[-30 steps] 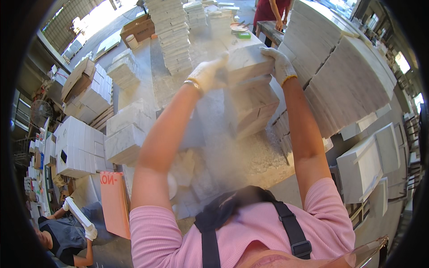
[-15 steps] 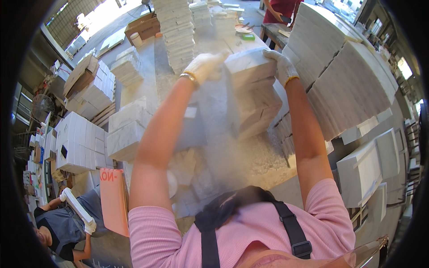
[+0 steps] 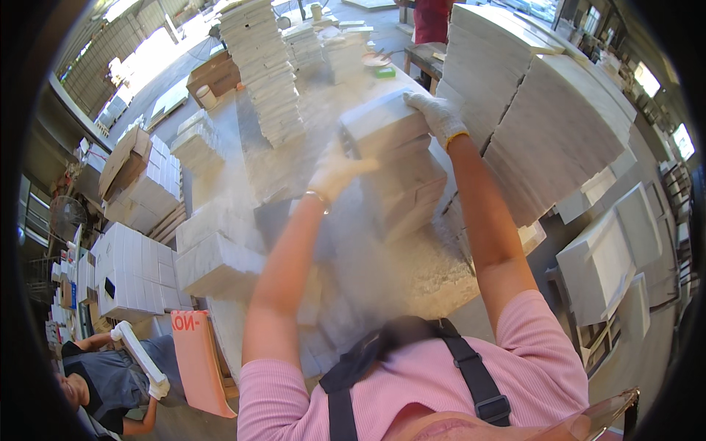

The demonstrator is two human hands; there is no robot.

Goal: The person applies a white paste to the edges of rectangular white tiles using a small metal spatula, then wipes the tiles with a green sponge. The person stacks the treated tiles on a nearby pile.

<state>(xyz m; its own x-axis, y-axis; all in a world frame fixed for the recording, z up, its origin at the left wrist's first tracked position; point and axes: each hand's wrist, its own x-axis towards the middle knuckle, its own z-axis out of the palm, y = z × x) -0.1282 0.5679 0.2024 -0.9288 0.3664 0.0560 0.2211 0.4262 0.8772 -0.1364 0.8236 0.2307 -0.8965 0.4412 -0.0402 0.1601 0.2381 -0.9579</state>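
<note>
Dusty stone-shop bench [image 3: 243, 132], white tile stacks all round. Both gloved hands are gripping one white stone block [image 3: 382, 121] atop a stack: left hand [image 3: 334, 173] clamped on near-left end, right hand [image 3: 437, 114] on far-right end; long axis running left-right btwn grips.

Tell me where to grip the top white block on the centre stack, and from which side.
Grip the top white block by its two short ends, one hand from each side, as the left hand and right hand do now. It is long and flat-faced, lies level on the stack, and looks too wide for one hand. Dust blurs the left end.
</note>
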